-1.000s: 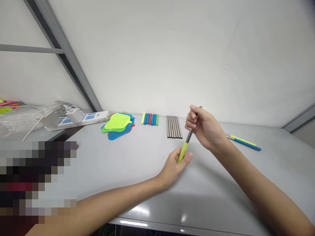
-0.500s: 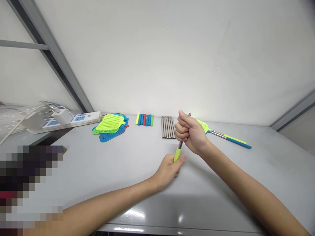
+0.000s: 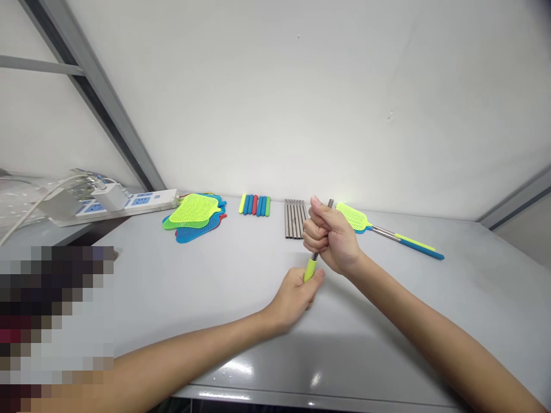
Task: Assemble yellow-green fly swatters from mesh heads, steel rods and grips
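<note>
Item in hand: a slim silver metal tube with a smooth, yellow-green cylindrical handle at its lower end. The tube meets the handle's mouth; depth of insertion cannot be told. The assembly leans, top to the right and away, held over the middle of a glossy grey counter.

Surroundings: a pale wall bounds the far side. Near it, left to right, lie a stack of perforated plastic swatter heads in yellow-green, green and blue; a row of yellow-green, blue, red and green handles; and a row of silver metal tubes, partly covered by the right hand. Two overlapping fly swatters, one handle yellow-green and one blue, lie farther right. Open grey surface extends from these rows to the near edge, crossed by both forearms, and continues right of the swatters.

Hand pose: the left hand is clamped on the handle, whose upper part shows between thumb and fingers. The right hand is curled into a fist around the tube, thumb uppermost, the tube's tip projecting above. Forearms enter from lower left and lower right.
</note>
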Motion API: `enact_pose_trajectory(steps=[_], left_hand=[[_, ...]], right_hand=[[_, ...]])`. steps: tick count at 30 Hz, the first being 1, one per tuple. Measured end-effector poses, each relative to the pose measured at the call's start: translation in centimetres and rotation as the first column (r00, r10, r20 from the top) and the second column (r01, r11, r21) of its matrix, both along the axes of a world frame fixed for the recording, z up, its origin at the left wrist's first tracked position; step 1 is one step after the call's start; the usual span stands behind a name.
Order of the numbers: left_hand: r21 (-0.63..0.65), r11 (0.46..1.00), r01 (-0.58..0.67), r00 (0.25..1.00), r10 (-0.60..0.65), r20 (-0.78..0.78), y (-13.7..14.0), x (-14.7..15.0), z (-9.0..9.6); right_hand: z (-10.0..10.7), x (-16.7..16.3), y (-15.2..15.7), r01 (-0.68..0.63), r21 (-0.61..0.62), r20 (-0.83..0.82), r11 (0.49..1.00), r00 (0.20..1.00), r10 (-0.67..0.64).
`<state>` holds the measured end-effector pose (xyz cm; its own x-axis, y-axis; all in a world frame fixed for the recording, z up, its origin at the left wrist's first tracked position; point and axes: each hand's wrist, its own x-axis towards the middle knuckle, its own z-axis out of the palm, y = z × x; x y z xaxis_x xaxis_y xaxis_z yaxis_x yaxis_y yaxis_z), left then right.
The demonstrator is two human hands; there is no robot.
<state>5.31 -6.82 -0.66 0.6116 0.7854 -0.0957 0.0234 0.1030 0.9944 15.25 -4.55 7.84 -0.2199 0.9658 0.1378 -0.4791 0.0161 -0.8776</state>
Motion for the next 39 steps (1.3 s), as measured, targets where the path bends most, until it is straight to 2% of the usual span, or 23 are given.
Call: enact_pose_trajectory(steps=[11,16,28,36,39], left_hand=[[0.009,1.000,-0.030,0.999,0.030,-0.010,0.1,0.1,-0.5],[-0.008,1.000,-0.019,1.000,0.019,0.000,0.2,0.1,-0.5],[-0.054,0.998,0.023,1.000,-0.022,0.014,0.4,0.0,-0.4],[-0.109,0.993,0.038,0.998,-0.032,0.060,0.7,0.2,-0.3],[-0.161,0.984,0.076,0.991,-0.058,0.118,0.9,0.2,-0.3]], right_hand=[[-0.8,-0.4,-0.6,-0.039,0.030,-0.002,0.999,0.999,0.039],[-1.1,-0.2,-0.7,-0.087,0.035,-0.039,0.996,0.995,0.089],[-1.9,0.1,-0.2,-0.109,0.011,-0.054,0.994,0.993,0.109],[-1.7,-0.1,0.2,-0.009,-0.007,-0.107,1.000,0.994,0.009],[-1.4,-0.1,0.2,0.035,-0.014,-0.073,0.999,0.997,-0.036]])
